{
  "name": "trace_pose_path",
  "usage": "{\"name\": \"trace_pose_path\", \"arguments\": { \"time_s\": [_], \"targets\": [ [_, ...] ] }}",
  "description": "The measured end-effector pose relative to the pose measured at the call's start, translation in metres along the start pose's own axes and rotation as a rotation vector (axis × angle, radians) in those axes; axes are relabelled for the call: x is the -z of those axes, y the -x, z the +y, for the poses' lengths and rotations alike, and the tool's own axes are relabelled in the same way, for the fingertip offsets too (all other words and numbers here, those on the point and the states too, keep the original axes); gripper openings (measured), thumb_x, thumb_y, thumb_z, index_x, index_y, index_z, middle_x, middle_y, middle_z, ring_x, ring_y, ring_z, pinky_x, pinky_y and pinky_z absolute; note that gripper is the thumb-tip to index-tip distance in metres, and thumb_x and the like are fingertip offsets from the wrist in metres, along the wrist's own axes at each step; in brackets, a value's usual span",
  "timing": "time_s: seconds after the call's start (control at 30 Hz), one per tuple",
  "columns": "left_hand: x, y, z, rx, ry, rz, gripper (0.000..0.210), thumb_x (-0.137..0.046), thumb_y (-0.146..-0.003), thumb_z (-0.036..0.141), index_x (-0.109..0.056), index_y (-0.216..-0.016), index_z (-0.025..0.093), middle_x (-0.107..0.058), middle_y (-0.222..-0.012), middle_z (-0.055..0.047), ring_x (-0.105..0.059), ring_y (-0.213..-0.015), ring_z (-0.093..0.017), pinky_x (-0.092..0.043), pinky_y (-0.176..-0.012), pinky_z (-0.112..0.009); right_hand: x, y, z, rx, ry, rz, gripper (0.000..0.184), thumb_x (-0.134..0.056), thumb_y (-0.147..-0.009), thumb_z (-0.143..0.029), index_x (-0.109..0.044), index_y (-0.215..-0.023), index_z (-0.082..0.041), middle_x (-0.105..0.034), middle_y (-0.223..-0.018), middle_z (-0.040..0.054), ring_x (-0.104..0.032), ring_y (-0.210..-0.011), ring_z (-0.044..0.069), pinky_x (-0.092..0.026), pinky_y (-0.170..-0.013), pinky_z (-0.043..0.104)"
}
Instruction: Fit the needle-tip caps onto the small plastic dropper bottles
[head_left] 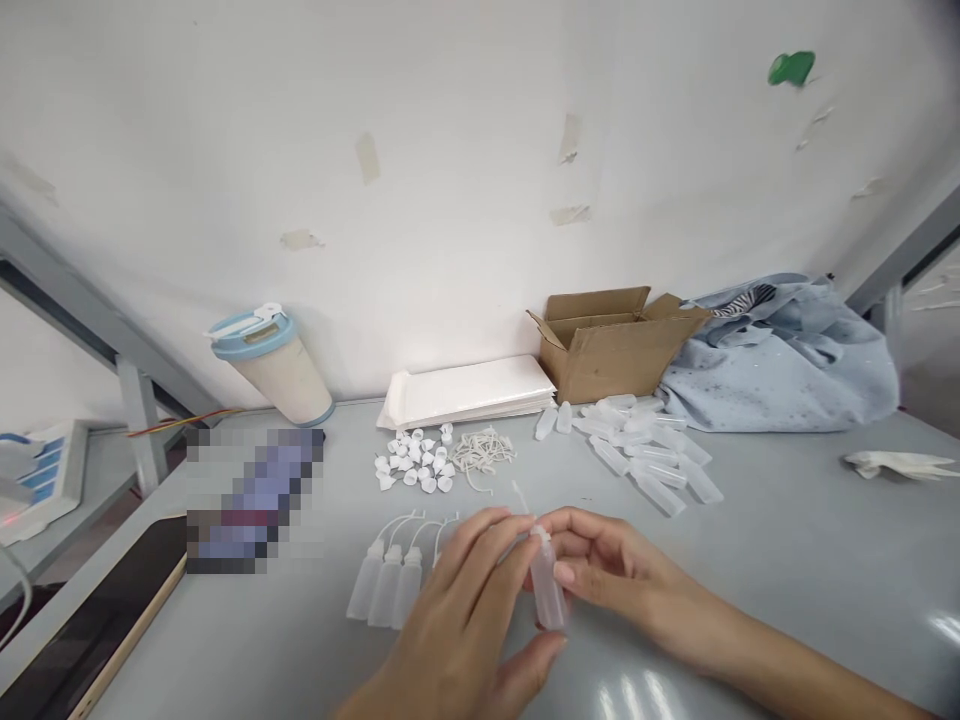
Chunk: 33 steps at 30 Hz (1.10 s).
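A small translucent plastic squeeze bottle (549, 595) stands slightly tilted between my hands, a thin pale tube sticking up from its white neck. My left hand (465, 610) has its fingertips closed at the bottle's neck, with the thumb by its base. From the other side, my right hand (615, 565) grips the bottle's body between thumb and fingers. Left of my hands lie several similar bottles (386, 585) in a row, with thin curved tubes from their tops; my left hand partly hides the row.
Behind my hands are a pile of white caps (415, 458), a heap of short pale tubes (484, 452) and loose bottles (649, 450). Farther back stand white packets (472, 390), a cardboard box (615, 350), blue cloth (780, 350) and a tumbler (281, 370). A phone (97, 620) lies left.
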<state>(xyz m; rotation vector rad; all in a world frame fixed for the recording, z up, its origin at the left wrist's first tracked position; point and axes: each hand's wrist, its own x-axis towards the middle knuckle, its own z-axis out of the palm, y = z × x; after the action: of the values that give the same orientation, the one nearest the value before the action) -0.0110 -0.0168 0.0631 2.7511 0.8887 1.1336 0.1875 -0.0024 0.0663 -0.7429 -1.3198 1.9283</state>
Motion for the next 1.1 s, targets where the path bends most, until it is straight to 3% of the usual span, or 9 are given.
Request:
{"name": "trace_pose_path", "arguments": {
  "time_s": [0.17,0.27,0.37,0.47,0.6,0.7,0.83,1.1],
  "targets": [
    [0.001,-0.003,0.004,0.009,0.015,0.008,0.04,-0.058,-0.081,0.008,-0.049,-0.119,0.008,-0.057,-0.113,-0.015,-0.047,-0.112,-0.027,-0.049,-0.092,-0.043,-0.002,-0.002,0.006,-0.028,-0.167,-0.058,0.023,-0.059,-0.089,-0.025,-0.063,-0.111,-0.019,-0.066,-0.09,0.0047,-0.063,-0.085,0.016,-0.046,-0.082,0.03],
    [0.002,-0.003,0.004,0.044,0.013,-0.014,0.037,-0.058,-0.077,0.007,-0.052,-0.113,0.011,-0.058,-0.105,-0.013,-0.05,-0.102,-0.027,-0.051,-0.085,-0.043,-0.003,-0.003,0.008,-0.044,-0.154,-0.086,0.023,-0.058,-0.09,-0.026,-0.064,-0.111,-0.018,-0.066,-0.088,0.0045,-0.064,-0.085,0.015,-0.046,-0.083,0.03],
    [0.005,-0.003,0.004,0.106,-0.009,-0.121,0.031,-0.056,-0.076,0.007,-0.054,-0.107,0.014,-0.058,-0.097,-0.011,-0.051,-0.094,-0.026,-0.052,-0.078,-0.041,-0.003,-0.005,0.013,-0.065,-0.034,-0.085,0.027,-0.06,-0.088,-0.029,-0.064,-0.112,-0.018,-0.064,-0.085,0.0035,-0.062,-0.073,0.012,-0.049,-0.067,0.025],
    [0.008,-0.001,0.004,0.207,-0.001,-0.281,0.031,-0.056,-0.073,0.006,-0.056,-0.103,0.014,-0.058,-0.098,-0.01,-0.05,-0.093,-0.026,-0.051,-0.076,-0.04,-0.003,-0.005,0.018,-0.111,0.104,-0.054,0.034,-0.062,-0.085,-0.032,-0.062,-0.116,-0.018,-0.061,-0.087,0.004,-0.06,-0.065,0.011,-0.043,-0.05,0.02],
    [0.014,0.001,0.0,0.353,-0.035,-0.518,0.031,-0.056,-0.068,0.006,-0.059,-0.098,0.013,-0.056,-0.104,-0.012,-0.047,-0.1,-0.03,-0.048,-0.084,-0.045,-0.006,-0.002,0.017,-0.166,0.328,0.009,0.032,-0.059,-0.085,-0.029,-0.06,-0.115,-0.019,-0.06,-0.097,0.0054,-0.059,-0.068,0.011,-0.042,-0.052,0.02],
    [0.022,-0.002,-0.005,0.466,-0.031,-0.643,0.03,-0.057,-0.069,0.008,-0.059,-0.099,0.014,-0.055,-0.108,-0.011,-0.045,-0.105,-0.029,-0.045,-0.089,-0.045,-0.008,0.0,0.013,-0.091,0.565,0.012,0.021,-0.058,-0.086,-0.025,-0.063,-0.105,-0.017,-0.061,-0.092,0.0035,-0.054,-0.069,0.01,-0.042,-0.059,0.022],
    [0.032,-0.012,-0.011,0.585,0.004,-0.727,0.036,-0.057,-0.07,0.01,-0.057,-0.105,0.016,-0.054,-0.109,-0.008,-0.044,-0.106,-0.027,-0.042,-0.092,-0.042,-0.01,0.002,0.01,-0.017,0.739,0.015,0.018,-0.054,-0.088,-0.023,-0.063,-0.103,-0.018,-0.06,-0.088,0.0023,-0.053,-0.07,0.011,-0.042,-0.06,0.021],
    [0.041,-0.016,-0.013,0.686,0.041,-0.799,0.026,-0.052,-0.071,0.013,-0.057,-0.097,0.017,-0.053,-0.105,-0.005,-0.043,-0.103,-0.024,-0.04,-0.088,-0.038,-0.009,0.005,0.008,0.006,0.79,0.027,0.017,-0.051,-0.089,-0.024,-0.062,-0.102,-0.02,-0.06,-0.09,0.0019,-0.055,-0.072,0.011,-0.044,-0.062,0.02]
  ]
}}
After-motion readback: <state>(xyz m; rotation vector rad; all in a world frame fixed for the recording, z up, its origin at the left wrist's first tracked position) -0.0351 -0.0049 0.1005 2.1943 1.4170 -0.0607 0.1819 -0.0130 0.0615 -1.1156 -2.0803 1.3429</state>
